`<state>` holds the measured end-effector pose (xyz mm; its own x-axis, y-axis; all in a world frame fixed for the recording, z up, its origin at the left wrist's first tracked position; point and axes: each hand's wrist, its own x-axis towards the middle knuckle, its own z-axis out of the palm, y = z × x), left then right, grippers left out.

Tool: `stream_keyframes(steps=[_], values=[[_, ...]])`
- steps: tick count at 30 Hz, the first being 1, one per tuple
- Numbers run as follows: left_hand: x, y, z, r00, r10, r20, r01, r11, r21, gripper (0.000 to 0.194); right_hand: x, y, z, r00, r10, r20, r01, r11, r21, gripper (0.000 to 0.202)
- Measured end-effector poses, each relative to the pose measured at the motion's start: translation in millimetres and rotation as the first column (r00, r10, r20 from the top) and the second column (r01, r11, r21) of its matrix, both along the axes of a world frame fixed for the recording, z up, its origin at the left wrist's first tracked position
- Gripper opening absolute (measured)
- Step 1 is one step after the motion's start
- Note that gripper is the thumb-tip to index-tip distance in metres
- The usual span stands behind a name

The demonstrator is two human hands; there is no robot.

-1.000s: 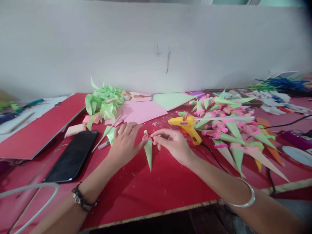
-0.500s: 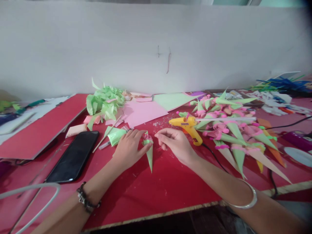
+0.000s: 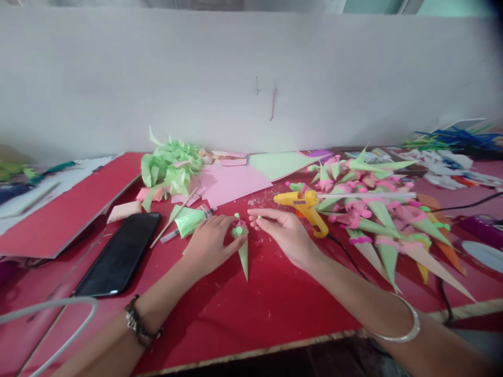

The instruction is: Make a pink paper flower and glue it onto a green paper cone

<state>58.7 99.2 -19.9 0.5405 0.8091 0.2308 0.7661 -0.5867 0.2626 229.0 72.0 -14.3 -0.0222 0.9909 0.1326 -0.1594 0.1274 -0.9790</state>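
Observation:
My left hand [image 3: 210, 238] has its thumb and fingers closed round the top of a light green paper cone [image 3: 243, 261], whose tip points towards me. Pink trim and small pale green dots [image 3: 239, 230] show at the cone's upper end, partly hidden by my fingers. Just right of it, my right hand [image 3: 288, 233] pinches a tiny pale green ball [image 3: 259, 217] between thumb and forefinger, apart from the cone. Beyond my left hand lies a light green packet [image 3: 190, 222] with a thin stick [image 3: 175, 217] across it.
A yellow glue gun [image 3: 310, 207] rests right of centre against a heap of paper cones [image 3: 381, 209]. At left lies a black phone [image 3: 118, 256] near a red board [image 3: 74, 201]. Crumpled green paper [image 3: 173, 165] and pink sheets [image 3: 231, 183] are at the back.
A pale green dot now shows on the cone's upper end. My right hand's fingers have shifted slightly and a tiny green ball is visible in their pinch.

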Motion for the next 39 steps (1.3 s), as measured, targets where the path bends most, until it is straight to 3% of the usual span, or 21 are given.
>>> stream_keyframes(steps=[4, 10, 13, 17, 21, 26, 33, 39], values=[[-1, 0, -0.7, 1.000, -0.006, 0.017, 0.006, 1.000, -0.006, 0.038, 0, -1, -0.5, 0.996, 0.076, -0.040, -0.077, 0.996, -0.039, 0.016], [-3, 0, -0.3, 0.997, -0.027, 0.070, 0.031, 0.998, -0.056, 0.039, 0, -1, 1.1, 0.997, 0.074, 0.000, -0.074, 0.994, -0.076, 0.013], [-2, 0, 0.3, 0.987, -0.016, 0.161, 0.039, 0.989, -0.141, 0.034, -2, 0, -0.6, 0.995, 0.100, -0.013, -0.101, 0.989, -0.111, 0.020], [0, -1, -0.7, 0.948, 0.042, 0.314, 0.040, 0.968, -0.249, 0.033, -2, 2, -2.3, 0.993, 0.069, 0.095, -0.062, 0.995, -0.074, 0.013], [2, -2, -1.8, 0.876, 0.133, 0.463, 0.051, 0.930, -0.364, 0.034, -1, 3, -2.9, 0.988, 0.004, 0.152, -0.002, 1.000, -0.017, 0.010], [5, -4, 0.7, 0.769, 0.197, 0.608, 0.166, 0.857, -0.488, 0.030, -1, 3, -2.9, 0.993, 0.038, 0.114, -0.038, 0.999, 0.001, 0.015], [9, -10, 3.4, 0.698, 0.293, 0.653, 0.252, 0.753, -0.607, 0.035, -3, -2, 3.5, 0.969, -0.024, 0.246, -0.024, 0.981, 0.191, 0.010], [10, -14, 6.0, 0.654, 0.319, 0.686, 0.309, 0.716, -0.626, 0.037, -2, -3, 5.2, 0.925, -0.063, 0.374, -0.047, 0.960, 0.277, 0.012]])
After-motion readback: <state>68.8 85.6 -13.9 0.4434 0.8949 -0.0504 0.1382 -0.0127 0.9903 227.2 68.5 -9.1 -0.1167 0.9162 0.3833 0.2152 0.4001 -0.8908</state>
